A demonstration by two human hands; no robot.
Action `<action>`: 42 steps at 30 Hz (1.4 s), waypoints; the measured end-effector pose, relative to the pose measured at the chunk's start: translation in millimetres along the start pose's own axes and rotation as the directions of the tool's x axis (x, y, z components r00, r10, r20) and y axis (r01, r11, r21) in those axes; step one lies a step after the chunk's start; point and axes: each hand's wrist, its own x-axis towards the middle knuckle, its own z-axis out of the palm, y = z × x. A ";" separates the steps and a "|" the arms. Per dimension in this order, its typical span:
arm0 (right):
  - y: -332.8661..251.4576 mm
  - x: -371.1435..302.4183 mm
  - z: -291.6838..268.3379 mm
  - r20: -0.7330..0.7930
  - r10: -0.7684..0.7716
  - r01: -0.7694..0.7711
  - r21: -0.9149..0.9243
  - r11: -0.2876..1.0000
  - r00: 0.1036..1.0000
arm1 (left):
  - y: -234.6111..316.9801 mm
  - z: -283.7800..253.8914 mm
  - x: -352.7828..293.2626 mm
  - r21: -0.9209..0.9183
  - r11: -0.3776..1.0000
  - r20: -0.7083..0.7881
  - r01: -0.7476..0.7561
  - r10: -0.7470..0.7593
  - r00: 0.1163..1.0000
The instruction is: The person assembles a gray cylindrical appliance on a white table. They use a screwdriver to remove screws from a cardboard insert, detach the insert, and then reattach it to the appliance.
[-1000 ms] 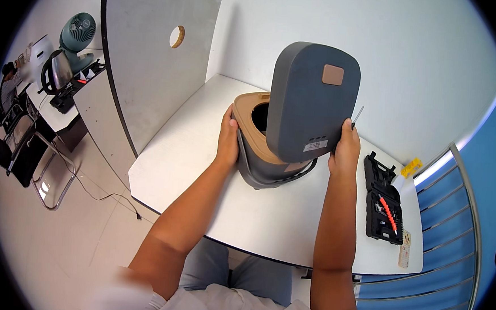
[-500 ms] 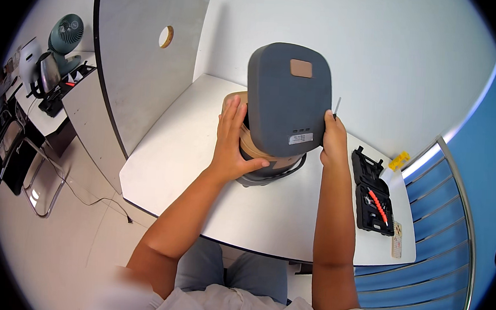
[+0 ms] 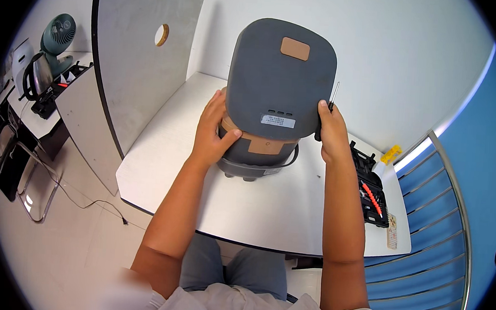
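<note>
A dark grey appliance (image 3: pixel 238 150) with copper-coloured bands, which looks like a rice cooker, stands on the white table. Its broad grey panel (image 3: pixel 280 86), like a raised lid, faces me and bears a copper rectangle, three small slots and a pale label. My left hand (image 3: pixel 208 136) grips the body's left side, the thumb pressed on the near face and the fingers round the far side. At the panel's lower right edge, my right hand (image 3: pixel 334 136) holds a screwdriver (image 3: pixel 318 128), its dark handle partly hidden and its thin shaft pointing up.
An open black tool case (image 3: pixel 376 211) with an orange-red flexible shaft (image 3: pixel 372 199) lies on the table's right, beside a patterned strip (image 3: pixel 392 232). A grey partition (image 3: pixel 143 63) rises at left; a metal railing (image 3: pixel 454 173) borders the right. A fan (image 3: pixel 59 35) and kettle (image 3: pixel 38 77) stand far left.
The panel has turned and tilted, swinging up and left, with the copper front below it now more exposed. My right hand has rolled, and the screwdriver's dark handle shows. My left hand keeps its grip.
</note>
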 end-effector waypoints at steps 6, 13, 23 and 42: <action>-3.1 1.8 6.2 -0.093 0.065 -0.073 -0.079 0.994 0.994 | -0.3 8.2 -2.6 -0.255 0.964 -0.026 0.075 -0.084 0.996; 22.0 15.2 -9.9 -0.089 -0.138 0.105 -0.300 0.948 0.987 | 0.2 20.3 -8.8 -0.106 0.993 -0.044 -0.044 0.039 0.998; 33.8 40.1 -5.7 -0.029 -0.163 0.118 -0.565 0.816 0.986 | -8.9 19.7 -8.6 0.013 0.986 -0.032 -0.166 0.166 0.986; 112.1 21.2 -0.8 0.097 -0.253 0.188 0.434 0.881 0.963 | 4.1 21.4 -6.4 -0.085 0.994 -0.022 0.071 -0.073 0.997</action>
